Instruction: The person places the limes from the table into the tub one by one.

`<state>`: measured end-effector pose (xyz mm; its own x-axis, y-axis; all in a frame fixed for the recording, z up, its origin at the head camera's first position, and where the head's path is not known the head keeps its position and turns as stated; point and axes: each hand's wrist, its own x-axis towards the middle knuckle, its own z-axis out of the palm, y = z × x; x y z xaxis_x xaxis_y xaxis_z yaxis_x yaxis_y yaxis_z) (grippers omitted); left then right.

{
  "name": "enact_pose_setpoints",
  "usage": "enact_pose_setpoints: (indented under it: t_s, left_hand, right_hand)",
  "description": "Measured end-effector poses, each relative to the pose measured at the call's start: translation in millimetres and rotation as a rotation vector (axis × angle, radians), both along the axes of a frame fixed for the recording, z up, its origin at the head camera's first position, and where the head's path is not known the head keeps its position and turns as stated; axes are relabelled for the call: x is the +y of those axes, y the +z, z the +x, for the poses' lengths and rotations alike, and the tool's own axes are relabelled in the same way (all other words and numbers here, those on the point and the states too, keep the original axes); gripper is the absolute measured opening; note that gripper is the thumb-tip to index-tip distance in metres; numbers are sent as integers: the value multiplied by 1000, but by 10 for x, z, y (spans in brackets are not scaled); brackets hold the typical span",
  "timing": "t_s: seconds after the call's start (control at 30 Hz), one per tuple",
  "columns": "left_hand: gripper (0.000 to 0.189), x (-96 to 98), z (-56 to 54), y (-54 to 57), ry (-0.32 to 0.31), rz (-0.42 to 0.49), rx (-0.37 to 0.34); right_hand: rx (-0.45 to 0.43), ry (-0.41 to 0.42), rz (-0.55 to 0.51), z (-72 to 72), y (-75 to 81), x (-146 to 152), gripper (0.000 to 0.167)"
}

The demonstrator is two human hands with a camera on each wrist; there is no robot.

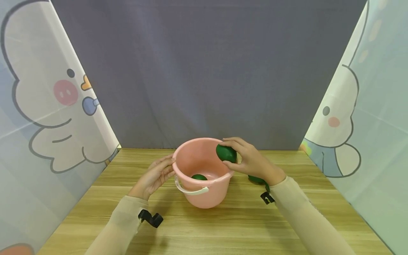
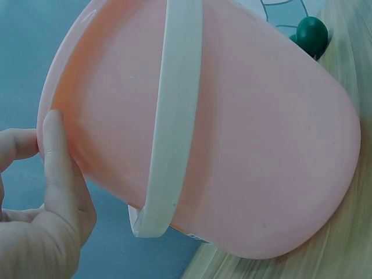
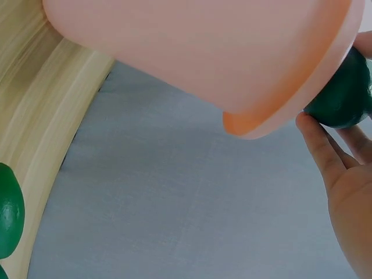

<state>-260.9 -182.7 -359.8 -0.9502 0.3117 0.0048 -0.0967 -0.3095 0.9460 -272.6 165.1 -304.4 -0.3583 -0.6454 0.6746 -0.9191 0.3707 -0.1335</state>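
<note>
A pink bucket point(image 1: 207, 193) with a white handle point(image 1: 191, 192) stands on the wooden table, its mouth tipped towards the head camera. My left hand point(image 1: 155, 177) holds the bucket's left rim, with fingertips under the lip in the left wrist view. Over the right side of the rim, my right hand point(image 1: 251, 159) grips a glossy dark green oval fruit point(image 1: 225, 153) between thumb and fingers. Inside the bucket lies another green oval fruit point(image 1: 199, 177), its lower part hidden by the near wall.
More green fruits point(image 1: 256, 180) lie on the table point(image 1: 197, 233) right of the bucket, partly hidden by my right wrist. A grey cloth point(image 1: 207, 71) hangs behind the table. Cartoon-printed curtains point(image 1: 47, 88) close off both sides.
</note>
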Motion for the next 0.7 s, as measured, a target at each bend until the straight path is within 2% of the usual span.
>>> enact_pose_setpoints:
  t_s: [0.7]
  left_hand:
    - [56,17,-18,-7,-9,-4,22]
  right_hand:
    - [-54,5,30,-52,-63,-34,56]
